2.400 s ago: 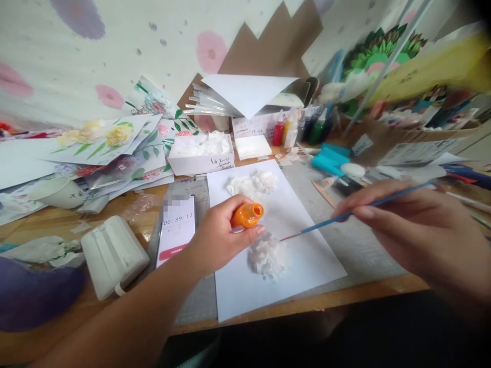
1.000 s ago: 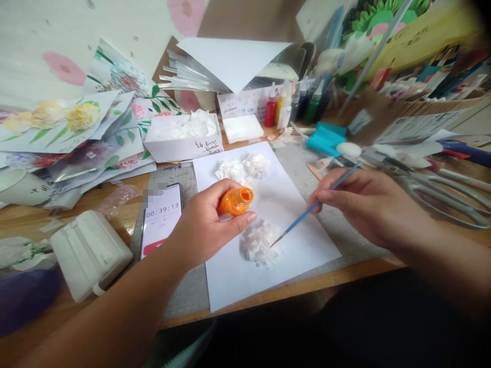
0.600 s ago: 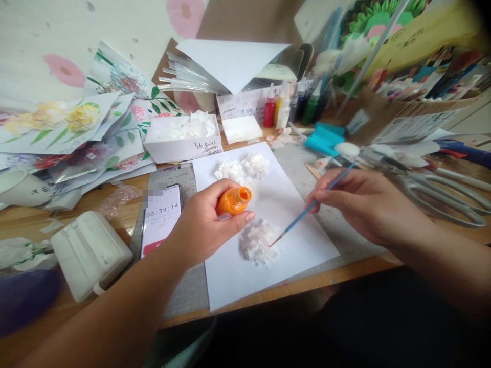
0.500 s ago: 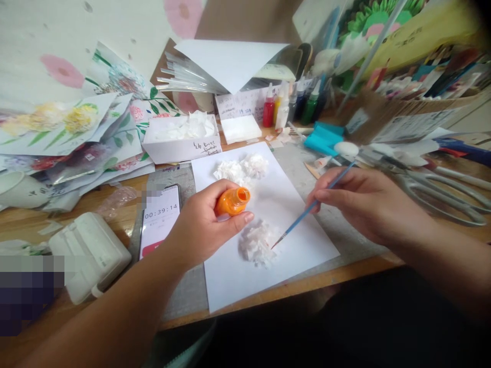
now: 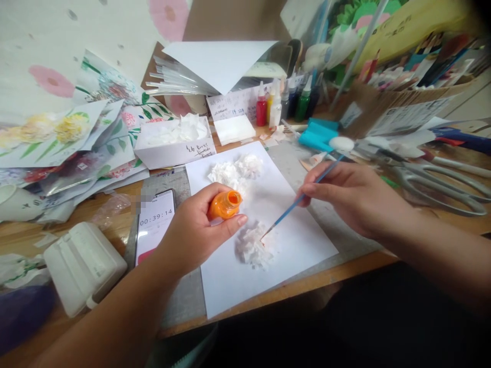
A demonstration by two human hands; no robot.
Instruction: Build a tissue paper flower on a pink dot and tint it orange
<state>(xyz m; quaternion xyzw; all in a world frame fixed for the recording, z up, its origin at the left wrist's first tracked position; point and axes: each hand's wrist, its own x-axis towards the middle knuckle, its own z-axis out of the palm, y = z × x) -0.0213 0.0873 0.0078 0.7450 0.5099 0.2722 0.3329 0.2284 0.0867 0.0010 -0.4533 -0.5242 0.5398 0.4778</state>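
Observation:
My left hand (image 5: pixel 201 227) is wrapped round a small uncapped bottle of orange paint (image 5: pixel 225 204), tilted with its mouth up and to the right. Between the fingers and thumb of my right hand (image 5: pixel 341 197) is a thin blue paintbrush (image 5: pixel 297 202). Its tip rests at the nearest white crumpled-paper flower (image 5: pixel 255 248), where a small orange-red mark shows. More white paper flowers (image 5: pixel 249 166) sit farther up the white sheet of paper (image 5: pixel 291 266), partly hidden behind the bottle and my left hand.
Left of the sheet lie a phone (image 5: pixel 155 220) with a timer and a white plastic case (image 5: pixel 84 268). Behind stand a box of white paper pieces (image 5: pixel 174 145) and several paint bottles (image 5: pixel 274 110). Large scissors (image 5: pixel 441 184) lie at right, near a cardboard box of brushes (image 5: pixel 406 122).
The brush tip has moved left from the flower's right edge onto its middle, and an orange-red mark shows there. My left hand still holds the bottle; the whole view has shifted slightly.

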